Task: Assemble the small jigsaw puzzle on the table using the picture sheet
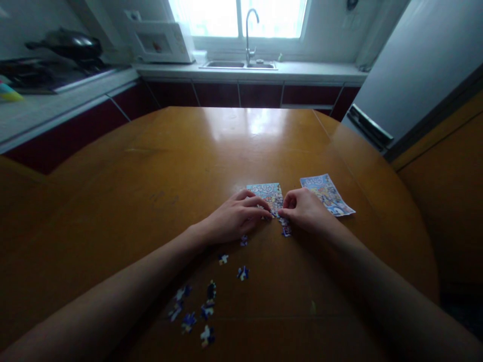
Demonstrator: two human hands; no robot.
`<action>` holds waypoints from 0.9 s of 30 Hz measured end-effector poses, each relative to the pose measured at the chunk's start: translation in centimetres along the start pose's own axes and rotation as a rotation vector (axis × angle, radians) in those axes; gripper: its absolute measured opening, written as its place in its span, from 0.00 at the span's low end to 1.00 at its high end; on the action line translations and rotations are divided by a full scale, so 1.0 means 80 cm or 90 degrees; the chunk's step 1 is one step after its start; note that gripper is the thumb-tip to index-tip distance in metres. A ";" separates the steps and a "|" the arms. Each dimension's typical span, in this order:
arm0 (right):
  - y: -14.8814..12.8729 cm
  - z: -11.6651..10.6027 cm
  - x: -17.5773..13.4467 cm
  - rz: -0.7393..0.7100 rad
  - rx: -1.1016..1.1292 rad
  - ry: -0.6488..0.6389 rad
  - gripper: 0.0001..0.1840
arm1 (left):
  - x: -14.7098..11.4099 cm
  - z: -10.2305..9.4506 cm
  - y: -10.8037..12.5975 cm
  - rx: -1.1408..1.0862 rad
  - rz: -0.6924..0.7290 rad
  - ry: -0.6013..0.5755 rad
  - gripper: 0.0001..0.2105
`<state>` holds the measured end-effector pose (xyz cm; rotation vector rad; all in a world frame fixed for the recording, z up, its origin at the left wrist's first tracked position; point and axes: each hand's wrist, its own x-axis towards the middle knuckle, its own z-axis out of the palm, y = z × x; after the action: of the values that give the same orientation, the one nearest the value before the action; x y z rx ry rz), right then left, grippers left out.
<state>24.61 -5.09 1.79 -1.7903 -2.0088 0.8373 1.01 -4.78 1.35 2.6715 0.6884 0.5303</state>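
Note:
A partly joined jigsaw puzzle (268, 191) with a colourful printed picture lies on the wooden table in front of me. My left hand (239, 215) rests over its lower left part, palm down, with fingers stretched out and fingertips at the lower edge. At the lower right corner, my right hand (306, 210) has thumb and forefinger pinched together on a small jigsaw piece, mostly hidden by the fingers. A short strip of joined pieces (286, 229) runs down from that corner, just under the right fingertips. One loose piece (244, 240) lies below my left hand.
Several loose puzzle pieces (189, 321) are scattered nearer to me, beside my left forearm. A printed picture sheet (327, 195) lies beyond my right hand. Behind the table (181, 151) stand a counter with a sink (226, 65), a stove with a pan (71, 44) and a fridge (411, 65).

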 end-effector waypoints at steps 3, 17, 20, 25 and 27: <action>-0.002 -0.001 0.000 -0.001 -0.002 -0.002 0.08 | 0.001 0.000 -0.001 -0.003 0.000 0.002 0.16; -0.008 0.002 -0.003 0.009 -0.021 0.033 0.11 | -0.004 0.004 -0.001 0.038 -0.032 0.024 0.16; -0.004 -0.003 0.001 0.003 0.013 0.031 0.12 | -0.003 0.003 0.000 0.018 -0.042 0.019 0.15; -0.002 -0.005 0.003 -0.011 0.022 0.026 0.10 | -0.002 0.000 0.000 -0.022 -0.078 0.063 0.11; -0.002 -0.003 0.003 -0.005 0.025 0.021 0.09 | -0.002 -0.001 0.000 -0.017 -0.072 0.059 0.11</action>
<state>24.61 -4.82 2.05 -1.7616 -1.9641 0.8346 0.80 -4.84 1.37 2.5787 0.8477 0.6307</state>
